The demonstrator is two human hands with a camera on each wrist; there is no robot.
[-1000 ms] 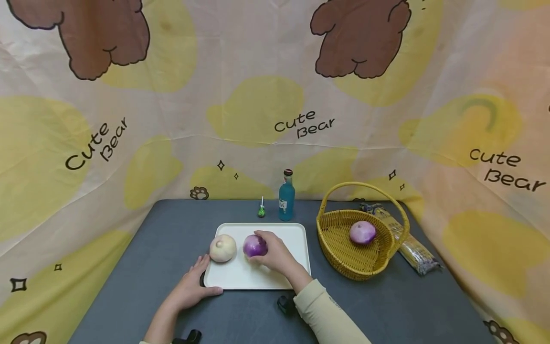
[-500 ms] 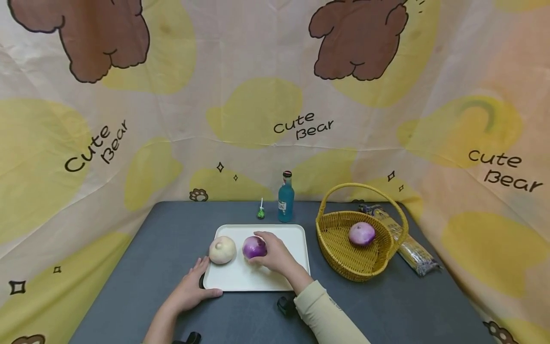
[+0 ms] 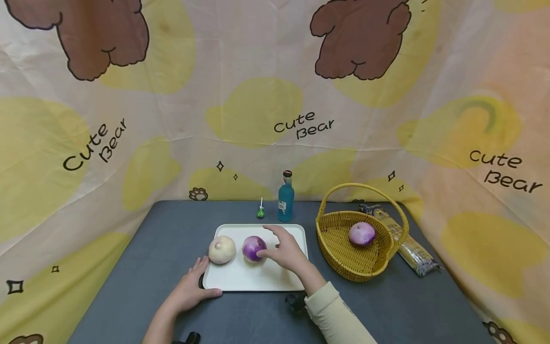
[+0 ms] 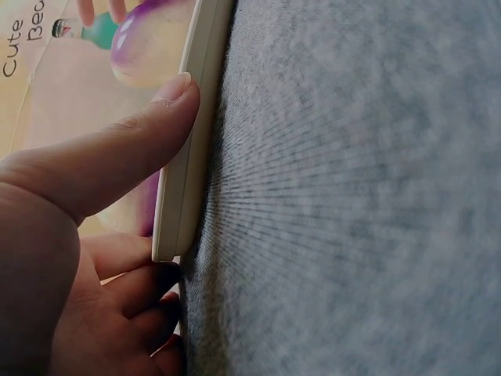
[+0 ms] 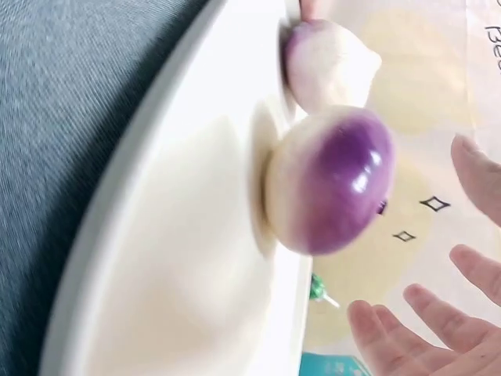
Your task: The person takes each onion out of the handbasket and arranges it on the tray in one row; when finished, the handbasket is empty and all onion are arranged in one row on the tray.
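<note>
Close to the near side of a gray tabletop (image 3: pixel 240 315), a person's left hand (image 3: pixel 193 285) braces a white tray (image 3: pixel 240 281), thumb laid against the near rim and fingers spread along the left edge. Just beyond, the right hand (image 3: pixel 287 251), its fingers (image 5: pixel 438 313) wide and holding nothing, hangs over the tray beside a glossy purple onion (image 3: pixel 251 247); the right wrist view shows a gap between the two. The onion rests on the tray near its middle, with a pale onion (image 3: pixel 222 250) just to the left. Both look round enough to roll at a nudge, so the step in hand seems best done with the right thumb and fingers kept wide enough to clear the purple skin, moved smoothly and without a sideways brush, while light, even pressure from the left hand would keep the tray from sliding. To the right, a yellow wicker basket (image 3: pixel 343 267) carries another onion (image 3: pixel 362 233), and a clear-and-yellow packet (image 3: pixel 414 255) lies alongside. Farther back stand a green lollipop (image 3: pixel 260 212) and a blue bottle (image 3: pixel 286 200), before a "Cute Bear" cloth (image 3: pixel 245 110) hung as backdrop.
</note>
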